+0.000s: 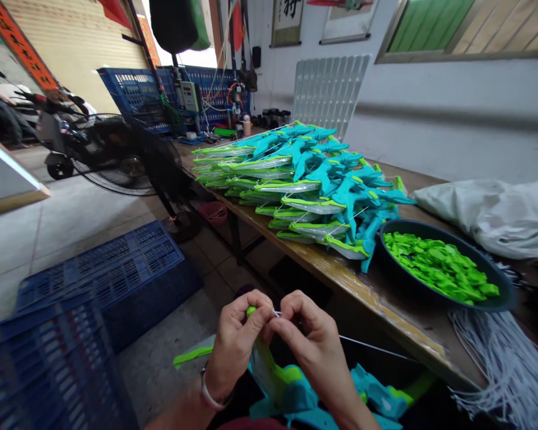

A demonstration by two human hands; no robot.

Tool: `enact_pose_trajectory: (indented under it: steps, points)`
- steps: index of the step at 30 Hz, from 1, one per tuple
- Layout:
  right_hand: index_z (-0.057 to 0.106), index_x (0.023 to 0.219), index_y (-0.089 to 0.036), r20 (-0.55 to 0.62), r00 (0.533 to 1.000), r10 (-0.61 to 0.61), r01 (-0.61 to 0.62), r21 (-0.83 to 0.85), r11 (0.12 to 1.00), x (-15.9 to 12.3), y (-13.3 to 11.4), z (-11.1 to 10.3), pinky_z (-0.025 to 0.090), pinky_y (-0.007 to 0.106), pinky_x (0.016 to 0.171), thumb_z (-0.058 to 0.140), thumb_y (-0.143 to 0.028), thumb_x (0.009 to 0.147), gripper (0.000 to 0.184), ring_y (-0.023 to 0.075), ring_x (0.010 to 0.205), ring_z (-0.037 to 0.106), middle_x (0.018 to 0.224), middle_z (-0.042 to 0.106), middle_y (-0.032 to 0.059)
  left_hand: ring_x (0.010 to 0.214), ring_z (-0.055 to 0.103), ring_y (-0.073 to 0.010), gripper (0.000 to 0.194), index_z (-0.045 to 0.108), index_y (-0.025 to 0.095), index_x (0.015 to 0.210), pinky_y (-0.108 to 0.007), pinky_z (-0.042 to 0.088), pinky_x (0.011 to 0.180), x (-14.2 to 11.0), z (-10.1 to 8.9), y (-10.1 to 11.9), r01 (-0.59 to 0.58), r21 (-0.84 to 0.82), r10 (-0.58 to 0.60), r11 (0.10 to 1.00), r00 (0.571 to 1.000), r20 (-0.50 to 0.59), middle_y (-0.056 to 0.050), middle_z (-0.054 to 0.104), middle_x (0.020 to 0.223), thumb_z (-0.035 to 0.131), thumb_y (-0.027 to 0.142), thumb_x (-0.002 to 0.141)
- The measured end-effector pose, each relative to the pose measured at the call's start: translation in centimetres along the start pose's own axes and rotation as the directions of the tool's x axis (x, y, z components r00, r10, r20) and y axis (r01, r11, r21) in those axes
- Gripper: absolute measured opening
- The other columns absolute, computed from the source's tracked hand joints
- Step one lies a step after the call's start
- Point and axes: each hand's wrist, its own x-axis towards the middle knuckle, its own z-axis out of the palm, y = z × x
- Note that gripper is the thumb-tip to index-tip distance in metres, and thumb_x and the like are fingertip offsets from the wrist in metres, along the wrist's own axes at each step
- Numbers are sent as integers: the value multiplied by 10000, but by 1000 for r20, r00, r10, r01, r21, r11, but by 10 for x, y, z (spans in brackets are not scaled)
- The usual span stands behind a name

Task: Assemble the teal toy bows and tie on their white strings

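Light glares through an opening (206, 58) beyond the fingers (302, 303), the tabletop (388, 301) to their right shines, and the crate (49, 370) leftward looks blurred.

Wall scroll (286, 31), the left of two: bears a large black brush-written Chinese character, cut by the upper edge; reading uncertain. Orange banner (21, 46), upper left: carries a slanting column of Chinese characters, too blurred to read. Blue crate (128, 89), at the rear: shows a faint marking, illegible.
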Motion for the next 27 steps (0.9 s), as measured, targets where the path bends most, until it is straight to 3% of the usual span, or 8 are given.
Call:
enact_pose_trajectory:
  steps: [3,8,18,22,27]
  points:
    - [558,750,-183,-47,997,-65,65,11,998,1,6,0,404,222,582,690,-274,933,244,112,656,507,747,540,-18,544,462,-99,251,638,167,790,-218,379,532,1,0,-2,33,-62,-29,998,997,67,25,528,624,665,366,941]
    - [608,764,-181,33,981,-189,190,-28,981,4,12,-5,417,229,592,729,-290,931,234,115,663,549,740,571,-14,521,467,-80,265,638,154,764,-197,391,474,2,-2,-4,54,-131,-36,990,991,131,15,538,687,693,361,921]
    - [616,809,-178,104,934,-343,357,-183,916,6,8,-13,428,211,600,695,-212,954,169,111,693,563,773,572,1,529,496,-77,306,671,142,793,-198,411,482,6,-5,-11,99,-173,-79,980,990,116,-1,587,739,797,420,820]
    - [670,904,-195,133,955,-264,281,-137,950,4,7,-14,479,219,678,628,-155,976,92,122,768,613,873,626,23,495,497,-80,247,650,159,822,-187,399,465,6,-6,-13,137,-157,-127,978,989,74,28,558,633,745,379,880]
    - [665,936,-205,27,999,24,-25,16,1000,-1,8,-12,501,217,686,626,-209,962,46,129,747,636,846,666,4,481,497,-81,177,655,175,869,-184,406,462,4,-6,-14,118,-118,-107,986,990,97,41,552,578,723,333,907]
